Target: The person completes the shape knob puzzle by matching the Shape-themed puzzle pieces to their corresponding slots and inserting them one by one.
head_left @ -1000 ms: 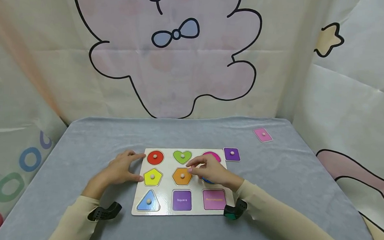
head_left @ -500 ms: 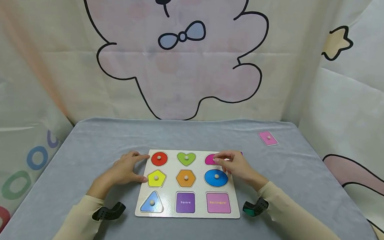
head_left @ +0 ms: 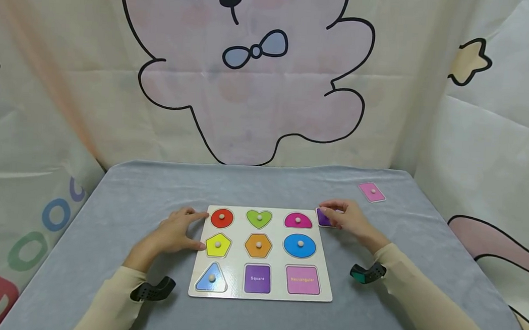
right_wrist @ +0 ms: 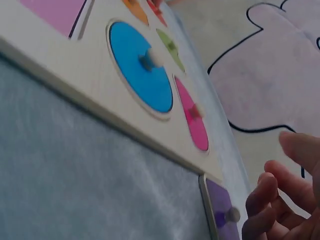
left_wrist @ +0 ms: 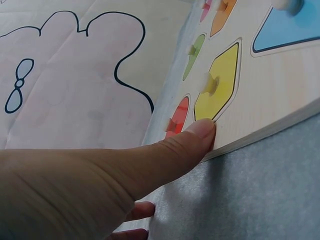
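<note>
A white wooden shape puzzle board [head_left: 276, 289] lies on the cloth, with knobbed pieces in most of its recesses. The recesses marked Square [head_left: 257, 279] and Rectangular [head_left: 303, 280] show their printed bottoms. My left hand [head_left: 175, 232] rests against the board's left edge, its thumb pressed beside the yellow pentagon [left_wrist: 220, 82]. My right hand [head_left: 349, 220] hovers over the purple square piece [right_wrist: 220, 205], which touches the board's far right corner. In the right wrist view its thumb and fingers stand apart, clear of the knob [right_wrist: 233, 214].
A pink rectangular piece [head_left: 372, 193] lies farther back on the right of the table. Grey-blue cloth [head_left: 255, 323] covers the tabletop. Printed curtains [head_left: 250, 108] hang behind it and at both sides.
My right hand has moved right, from above the middle of the board, past the magenta half circle, to the purple square piece. The left hand keeps its place on the board's edge.
</note>
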The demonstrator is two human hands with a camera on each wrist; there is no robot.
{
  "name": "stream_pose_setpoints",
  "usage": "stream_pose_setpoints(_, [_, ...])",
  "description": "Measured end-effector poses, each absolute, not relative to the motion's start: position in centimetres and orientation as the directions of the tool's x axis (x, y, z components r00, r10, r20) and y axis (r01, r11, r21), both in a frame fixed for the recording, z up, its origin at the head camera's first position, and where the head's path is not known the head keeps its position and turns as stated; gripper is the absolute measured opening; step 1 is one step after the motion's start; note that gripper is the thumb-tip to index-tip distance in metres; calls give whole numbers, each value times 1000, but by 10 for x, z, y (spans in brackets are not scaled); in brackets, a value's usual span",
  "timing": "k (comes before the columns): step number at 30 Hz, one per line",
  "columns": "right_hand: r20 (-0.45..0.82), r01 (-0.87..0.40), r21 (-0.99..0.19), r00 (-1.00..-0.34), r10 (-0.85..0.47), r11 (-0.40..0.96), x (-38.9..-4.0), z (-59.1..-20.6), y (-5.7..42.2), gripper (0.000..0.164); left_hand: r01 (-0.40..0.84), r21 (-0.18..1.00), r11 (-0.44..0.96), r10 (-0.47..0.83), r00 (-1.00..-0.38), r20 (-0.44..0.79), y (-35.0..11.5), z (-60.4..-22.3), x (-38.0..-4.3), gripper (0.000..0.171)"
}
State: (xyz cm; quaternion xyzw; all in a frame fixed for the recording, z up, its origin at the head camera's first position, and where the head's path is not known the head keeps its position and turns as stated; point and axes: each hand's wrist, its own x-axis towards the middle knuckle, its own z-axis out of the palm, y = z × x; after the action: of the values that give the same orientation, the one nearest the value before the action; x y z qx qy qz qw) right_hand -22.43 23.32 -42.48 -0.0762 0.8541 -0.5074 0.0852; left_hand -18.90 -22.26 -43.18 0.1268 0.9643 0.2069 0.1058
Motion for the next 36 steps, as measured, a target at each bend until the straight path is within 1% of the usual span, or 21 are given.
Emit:
stream_pose_setpoints(8, [-60, -43, -847, -982, -176, 529, -232, -435, 247, 33, 204, 428, 881, 290, -946, -147, -222, -430, -190, 84])
stream_pose_setpoints(18, [-13, -97, -758, -986, -163, 645, -239, -444, 250, 22, 215, 423, 880, 299, -943, -143, -221, -432, -191, 84])
stream_pose_setpoints(23, [2, -107, -752, -987, -160, 651, -238, -441, 247, 19, 220, 424, 878, 303, -943, -137, -220, -430, -191, 84])
stream_pose_setpoints(29, [-22, -59, -738, -994, -111, 672, -233, -439, 241, 18, 223, 420, 880, 306, -941, -142, -220, -430, -190, 84])
stream_pose_setpoints(36, [-22, -18, -734, -998, -51, 679, -235, -435, 240, 22, 221, 414, 883, 305, -940, -150, -221, -429, -189, 84])
